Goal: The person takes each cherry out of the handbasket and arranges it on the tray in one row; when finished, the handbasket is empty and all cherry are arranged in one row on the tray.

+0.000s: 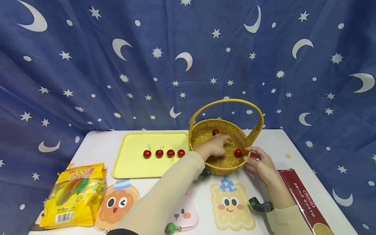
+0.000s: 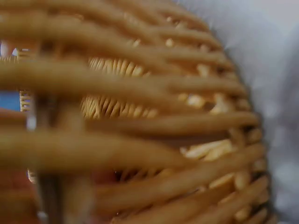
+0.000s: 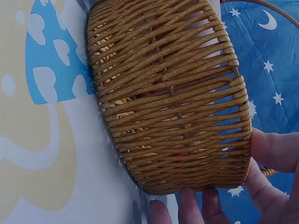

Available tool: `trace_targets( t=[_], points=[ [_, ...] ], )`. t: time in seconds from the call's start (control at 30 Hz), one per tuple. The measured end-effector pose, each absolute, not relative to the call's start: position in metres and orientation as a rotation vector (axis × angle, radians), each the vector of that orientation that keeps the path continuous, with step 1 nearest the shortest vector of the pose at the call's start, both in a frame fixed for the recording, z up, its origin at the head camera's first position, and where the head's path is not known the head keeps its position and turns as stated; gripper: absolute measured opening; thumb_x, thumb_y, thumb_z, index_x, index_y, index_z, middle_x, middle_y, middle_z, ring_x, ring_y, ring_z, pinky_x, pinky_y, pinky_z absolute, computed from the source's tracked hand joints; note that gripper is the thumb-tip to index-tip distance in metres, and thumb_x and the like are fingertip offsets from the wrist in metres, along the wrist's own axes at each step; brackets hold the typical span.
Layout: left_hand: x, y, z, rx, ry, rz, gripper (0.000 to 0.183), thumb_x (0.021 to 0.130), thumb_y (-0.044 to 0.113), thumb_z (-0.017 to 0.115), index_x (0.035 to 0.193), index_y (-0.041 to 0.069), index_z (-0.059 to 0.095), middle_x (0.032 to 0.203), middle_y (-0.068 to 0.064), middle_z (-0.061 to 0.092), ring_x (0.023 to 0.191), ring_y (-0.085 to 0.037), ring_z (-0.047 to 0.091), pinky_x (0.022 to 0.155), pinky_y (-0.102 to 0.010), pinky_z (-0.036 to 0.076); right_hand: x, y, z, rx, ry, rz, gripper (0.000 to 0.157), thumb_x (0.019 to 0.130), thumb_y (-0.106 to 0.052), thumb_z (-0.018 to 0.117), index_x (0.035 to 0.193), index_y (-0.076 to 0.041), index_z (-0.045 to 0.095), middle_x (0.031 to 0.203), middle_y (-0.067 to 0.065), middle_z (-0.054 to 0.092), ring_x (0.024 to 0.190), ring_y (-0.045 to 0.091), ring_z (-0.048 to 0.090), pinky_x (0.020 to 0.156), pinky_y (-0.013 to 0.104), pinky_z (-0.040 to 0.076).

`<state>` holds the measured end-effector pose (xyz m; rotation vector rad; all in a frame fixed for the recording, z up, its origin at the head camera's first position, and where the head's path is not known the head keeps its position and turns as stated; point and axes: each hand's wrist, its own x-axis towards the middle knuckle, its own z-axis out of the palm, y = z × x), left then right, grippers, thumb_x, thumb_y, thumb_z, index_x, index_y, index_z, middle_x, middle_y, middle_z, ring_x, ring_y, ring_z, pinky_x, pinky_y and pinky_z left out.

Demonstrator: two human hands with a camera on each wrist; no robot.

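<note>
A yellow wicker basket (image 1: pixel 223 170) with a tall arched handle stands on the table. My left hand (image 1: pixel 215 147) reaches down into it over the near rim, fingers partly hidden; I cannot tell whether they hold anything. One cherry (image 1: pixel 215 132) shows just beyond that hand, and another cherry (image 1: pixel 238 152) lies at the basket's right side. My right hand (image 1: pixel 261 164) holds the basket's right side, thumb and fingers at the rim and wall. In the right wrist view, its fingertips (image 3: pixel 189 205) lie along the woven wall (image 3: pixel 173 107). Blurred weave fills the left wrist view.
Left of the basket lies a pale yellow tray (image 1: pixel 135 169) bearing a row of several red cherries (image 1: pixel 159 153). A yellow candy bag (image 1: pixel 73 199) sits at front left, a small green wrapped item (image 1: pixel 172 227) at the front edge, a long red packet (image 1: pixel 304 199) at right.
</note>
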<state>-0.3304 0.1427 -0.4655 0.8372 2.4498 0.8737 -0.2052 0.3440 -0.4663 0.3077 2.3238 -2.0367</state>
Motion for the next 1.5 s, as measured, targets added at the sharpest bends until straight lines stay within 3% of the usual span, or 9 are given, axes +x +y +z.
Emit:
trace_targets(
  t=[0.13, 0.2, 0.43, 0.7, 0.97, 1.27, 1.5],
  points=[
    [-0.328, 0.146, -0.464, 0.935, 2.382, 0.882, 0.078, 0.088, 0.004, 0.081, 0.157, 0.031, 0.055, 0.155, -0.008, 0.058, 0.138, -0.023, 0.059, 0.118, -0.041, 0.050, -0.206, 0.345, -0.464, 0.304, 2.315, -2.048, 0.040, 0.104, -0.005, 0.067, 0.141, -0.002, 0.054, 0.128, 0.014, 0.047, 0.106, 0.012, 0.067, 0.092, 0.037, 0.065],
    [-0.328, 0.147, -0.463, 0.980, 2.319, 0.872, 0.072, 0.089, 0.005, 0.082, 0.154, 0.030, 0.060, 0.149, -0.007, 0.065, 0.135, -0.022, 0.062, 0.116, -0.039, 0.051, -0.205, 0.345, -0.463, 0.304, 2.309, -2.050, 0.040, 0.104, -0.005, 0.067, 0.141, -0.002, 0.054, 0.128, 0.014, 0.048, 0.106, 0.012, 0.067, 0.093, 0.037, 0.065],
    [-0.326, 0.147, -0.466, 1.086, 2.154, 0.873, 0.048, 0.088, 0.004, 0.086, 0.133, 0.019, 0.078, 0.120, 0.001, 0.078, 0.104, -0.008, 0.068, 0.093, -0.019, 0.054, -0.205, 0.344, -0.465, 0.315, 2.301, -2.051, 0.038, 0.103, -0.006, 0.068, 0.139, -0.005, 0.055, 0.125, 0.013, 0.049, 0.106, 0.013, 0.069, 0.093, 0.036, 0.065],
    [-0.324, 0.147, -0.467, 1.133, 2.157, 0.854, 0.017, 0.091, 0.007, 0.085, 0.107, 0.012, 0.081, 0.096, 0.006, 0.073, 0.088, -0.004, 0.061, 0.081, -0.015, 0.051, -0.204, 0.343, -0.466, 0.336, 2.287, -2.056, 0.037, 0.103, -0.006, 0.069, 0.138, -0.008, 0.057, 0.130, 0.015, 0.048, 0.108, 0.014, 0.068, 0.094, 0.035, 0.064],
    [-0.324, 0.149, -0.470, 1.146, 2.187, 0.788, 0.024, 0.091, 0.009, 0.085, 0.113, 0.016, 0.080, 0.105, 0.006, 0.074, 0.097, -0.006, 0.064, 0.092, -0.018, 0.052, -0.204, 0.345, -0.466, 0.325, 2.309, -2.038, 0.040, 0.103, -0.007, 0.069, 0.141, -0.004, 0.055, 0.129, 0.014, 0.048, 0.108, 0.014, 0.068, 0.094, 0.036, 0.064],
    [-0.328, 0.144, -0.463, 0.978, 2.367, 1.141, 0.028, 0.086, 0.004, 0.088, 0.108, 0.014, 0.074, 0.103, 0.000, 0.072, 0.094, -0.010, 0.063, 0.085, -0.022, 0.052, -0.202, 0.344, -0.466, 0.342, 2.310, -2.032, 0.037, 0.103, -0.007, 0.069, 0.139, -0.008, 0.057, 0.128, 0.013, 0.048, 0.108, 0.015, 0.068, 0.095, 0.036, 0.064],
    [-0.321, 0.127, -0.430, 0.986, 2.452, 1.276, 0.032, 0.087, 0.003, 0.088, 0.113, 0.012, 0.073, 0.111, -0.003, 0.073, 0.099, -0.013, 0.066, 0.087, -0.022, 0.053, -0.205, 0.344, -0.467, 0.338, 2.320, -2.035, 0.040, 0.104, -0.007, 0.068, 0.140, -0.004, 0.054, 0.129, 0.014, 0.047, 0.106, 0.014, 0.067, 0.094, 0.037, 0.065]
  ],
)
